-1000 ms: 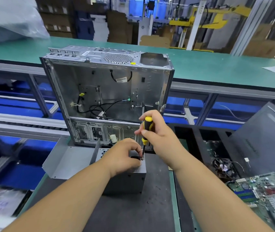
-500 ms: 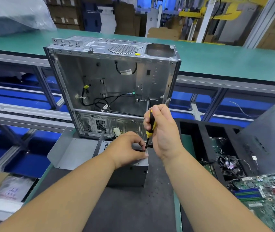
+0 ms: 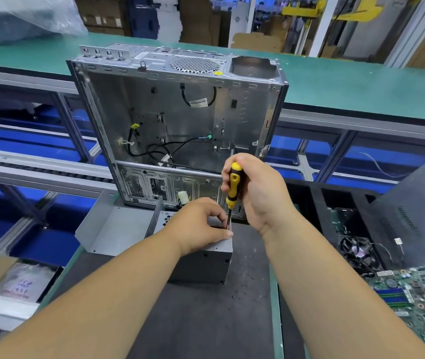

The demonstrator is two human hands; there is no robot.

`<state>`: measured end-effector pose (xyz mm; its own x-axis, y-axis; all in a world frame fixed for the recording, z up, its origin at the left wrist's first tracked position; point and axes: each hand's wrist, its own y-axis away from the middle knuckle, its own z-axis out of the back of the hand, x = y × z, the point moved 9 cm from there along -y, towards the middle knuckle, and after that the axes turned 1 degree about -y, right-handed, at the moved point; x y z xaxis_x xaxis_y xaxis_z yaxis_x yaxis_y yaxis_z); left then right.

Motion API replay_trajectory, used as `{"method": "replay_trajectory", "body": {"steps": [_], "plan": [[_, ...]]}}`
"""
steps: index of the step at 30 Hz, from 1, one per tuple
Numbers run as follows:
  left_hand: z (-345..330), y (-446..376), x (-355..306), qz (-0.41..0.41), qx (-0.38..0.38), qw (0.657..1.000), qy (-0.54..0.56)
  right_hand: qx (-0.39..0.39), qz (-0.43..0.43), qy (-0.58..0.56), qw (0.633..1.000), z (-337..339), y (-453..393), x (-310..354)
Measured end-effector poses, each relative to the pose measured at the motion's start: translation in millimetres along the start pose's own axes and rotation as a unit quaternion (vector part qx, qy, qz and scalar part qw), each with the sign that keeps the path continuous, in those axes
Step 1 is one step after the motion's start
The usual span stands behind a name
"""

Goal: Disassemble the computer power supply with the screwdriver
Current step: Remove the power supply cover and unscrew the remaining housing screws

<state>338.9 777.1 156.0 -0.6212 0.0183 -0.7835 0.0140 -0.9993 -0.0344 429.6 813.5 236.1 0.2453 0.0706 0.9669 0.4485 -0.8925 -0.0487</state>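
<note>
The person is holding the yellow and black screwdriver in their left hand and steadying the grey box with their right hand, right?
Not quite, the hands are swapped. In the head view the right hand grips the yellow and black screwdriver, which points down at the top of the grey box. The left hand rests on the box to steady it.

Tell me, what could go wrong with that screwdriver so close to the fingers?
The screwdriver in the right hand points down right beside the left hand steadying the power supply; a slip could jab a finger. The box could also shift under pressure.
</note>
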Motion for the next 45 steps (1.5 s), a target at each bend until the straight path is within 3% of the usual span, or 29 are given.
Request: {"method": "replay_trajectory", "body": {"steps": [7,13,19,28,31,38,45], "plan": [[-2,2,0,-0.011,0.02,1.0,-0.011,-0.014,0.018,-0.093,0.995,-4,5,-8],[-1,1,-1,-0.024,0.013,0.999,-0.027,0.009,0.004,-0.044,0.999,1,4,-6],[-2,1,-4,-0.035,0.027,0.998,-0.035,-0.068,-0.013,-0.059,0.996,19,1,-2],[-2,1,-6,-0.03,0.032,0.998,-0.046,0.001,0.013,-0.095,0.995,-3,8,-7],[-3,1,-6,-0.026,0.04,0.997,-0.052,0.019,0.011,-0.046,0.999,-7,7,-4],[-4,4,-6,-0.032,0.044,0.997,-0.053,-0.045,-0.014,0.002,0.999,13,6,4],[-3,5,-4,-0.028,0.039,0.997,-0.054,-0.051,0.028,-0.025,0.998,4,12,-5]]}}
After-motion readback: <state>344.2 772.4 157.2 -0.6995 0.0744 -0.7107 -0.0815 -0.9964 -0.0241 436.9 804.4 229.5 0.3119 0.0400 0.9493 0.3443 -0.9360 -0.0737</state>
